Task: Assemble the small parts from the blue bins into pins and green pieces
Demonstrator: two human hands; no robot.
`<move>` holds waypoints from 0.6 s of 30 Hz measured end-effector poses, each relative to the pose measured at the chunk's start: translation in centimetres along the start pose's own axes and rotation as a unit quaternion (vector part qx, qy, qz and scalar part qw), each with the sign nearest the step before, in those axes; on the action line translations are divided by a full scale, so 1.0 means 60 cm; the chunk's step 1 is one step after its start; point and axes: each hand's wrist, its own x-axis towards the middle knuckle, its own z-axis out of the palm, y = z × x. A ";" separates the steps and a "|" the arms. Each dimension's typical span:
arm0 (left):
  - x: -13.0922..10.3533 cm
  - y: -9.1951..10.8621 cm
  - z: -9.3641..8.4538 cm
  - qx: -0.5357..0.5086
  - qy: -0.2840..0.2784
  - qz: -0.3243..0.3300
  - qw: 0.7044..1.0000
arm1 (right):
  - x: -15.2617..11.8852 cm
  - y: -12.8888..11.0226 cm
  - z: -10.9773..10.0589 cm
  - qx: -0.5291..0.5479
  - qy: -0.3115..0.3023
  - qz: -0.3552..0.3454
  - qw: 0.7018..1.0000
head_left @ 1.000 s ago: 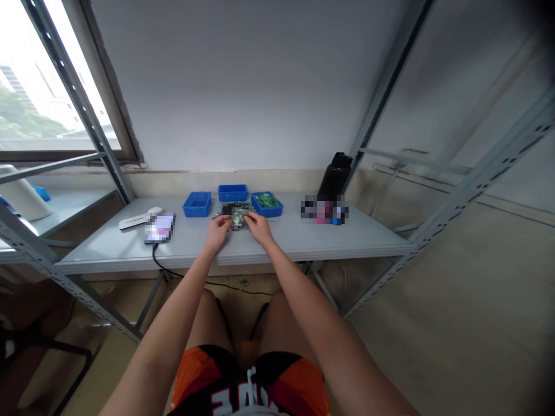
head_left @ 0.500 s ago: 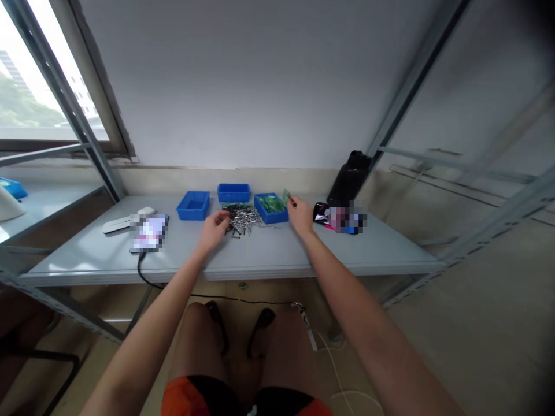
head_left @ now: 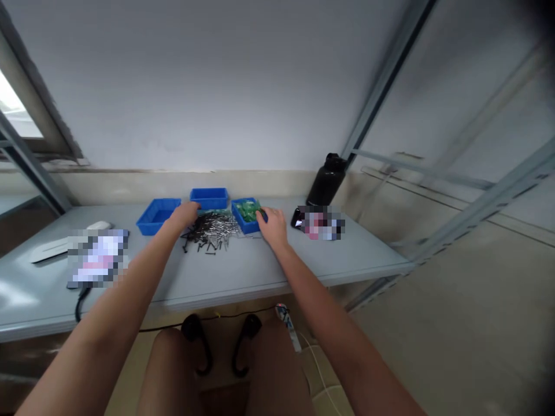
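My left hand hovers by the back left edge of a pile of loose screws, its fingers curled together and their tips partly hidden. Dark and silvery screws mix in the pile. Green plastic bags fill a small blue bin to the right of it. At that bin's right rim, my right hand has its fingers bent inward, close to the bags; whatever is between them is hidden. A second blue bin stands behind the screws, and a third blue bin lies left of my left hand.
A black bottle stands at the back right. Before it lies a blurred-out phone-like item. On the left are a phone with a cable and a white long object. The grey table meets the wall behind.
My view has turned right and closer. My right hand has come down from beside the bin, where it held up a green plastic bag, to its rim. My left hand has moved back and left.
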 end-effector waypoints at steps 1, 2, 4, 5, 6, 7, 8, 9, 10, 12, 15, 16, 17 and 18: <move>0.009 -0.001 0.004 0.004 -0.007 -0.003 1.000 | 0.001 0.001 -0.002 0.017 0.022 0.003 1.000; 0.017 -0.002 0.006 0.009 -0.013 -0.006 1.000 | 0.002 0.002 -0.005 0.034 0.044 0.007 0.998; 0.025 -0.003 0.010 0.020 -0.026 -0.010 0.999 | 0.005 0.005 -0.008 0.066 0.075 0.017 0.995; 0.027 -0.003 0.010 0.025 -0.032 -0.011 0.999 | 0.006 0.005 -0.010 0.078 0.079 0.020 0.994; 0.028 -0.002 0.010 0.032 -0.037 -0.012 0.999 | 0.007 0.006 -0.010 0.086 0.076 0.021 0.993; 0.027 -0.001 0.008 0.038 -0.041 -0.014 0.998 | 0.008 0.006 -0.011 0.092 0.070 0.021 0.993; 0.026 0.000 0.006 0.044 -0.044 -0.016 0.998 | 0.008 0.006 -0.011 0.095 0.064 0.022 0.993; 0.024 0.003 0.002 0.050 -0.044 -0.019 0.998 | 0.009 0.005 -0.011 0.096 0.061 0.024 0.993; 0.021 0.006 -0.003 0.057 -0.042 -0.022 0.997 | 0.009 0.005 -0.011 0.097 0.060 0.026 0.993; 0.013 0.013 -0.016 0.071 -0.019 -0.029 0.997 | 0.009 0.005 -0.010 0.095 0.067 0.024 0.993; -0.005 0.025 -0.040 0.045 0.081 -0.061 0.994 | 0.008 0.007 -0.010 0.095 0.078 0.020 0.992; -0.014 0.030 -0.047 0.015 0.124 -0.081 0.989 | 0.007 0.009 -0.010 0.095 0.081 0.021 0.992; -0.025 0.035 -0.054 -0.022 0.160 -0.097 0.982 | 0.007 0.010 -0.011 0.095 0.084 0.023 0.992; -0.037 0.041 -0.059 -0.062 0.189 -0.109 0.974 | 0.007 0.012 -0.011 0.094 0.088 0.025 0.991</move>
